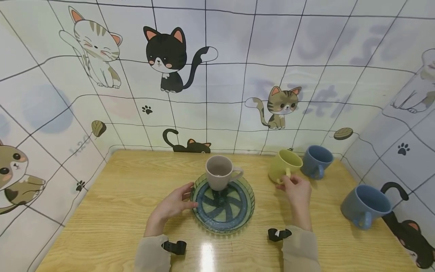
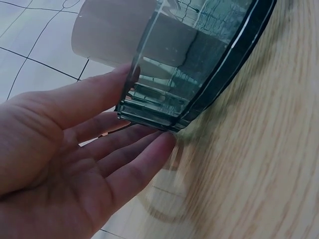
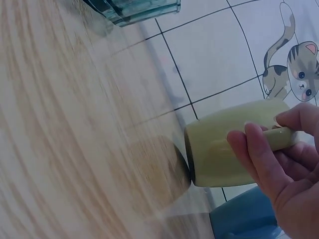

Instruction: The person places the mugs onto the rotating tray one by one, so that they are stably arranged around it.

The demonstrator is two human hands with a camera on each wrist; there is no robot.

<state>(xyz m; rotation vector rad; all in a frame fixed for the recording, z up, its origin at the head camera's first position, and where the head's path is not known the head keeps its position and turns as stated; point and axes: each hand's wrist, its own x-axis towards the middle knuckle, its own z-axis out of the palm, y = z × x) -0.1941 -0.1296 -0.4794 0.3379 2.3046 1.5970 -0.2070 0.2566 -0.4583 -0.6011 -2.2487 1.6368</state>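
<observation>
A greenish glass dish point(image 1: 249, 211) with a ribbed rim and swirl-patterned base rests on the wooden table. Inside it, toward the back, stands a pinkish-grey mug point(image 1: 218, 172), its handle to the right. My left hand point(image 1: 173, 204) touches the dish's left rim with relaxed, spread fingers; the left wrist view shows the thumb near the upper edge of the glass wall point(image 2: 199, 59). With its thumb and fingers my right hand point(image 1: 297, 189) pinches the handle of a yellow mug point(image 3: 229, 149). I cannot tell whether that mug's base fully rests on the table.
One blue mug point(image 1: 317, 160) stands just right of the yellow mug, near the back wall. Another blue mug point(image 1: 365, 206) is farther right, by the side wall. Cat-patterned sheeting point(image 1: 231, 83) borders the table at the back and sides.
</observation>
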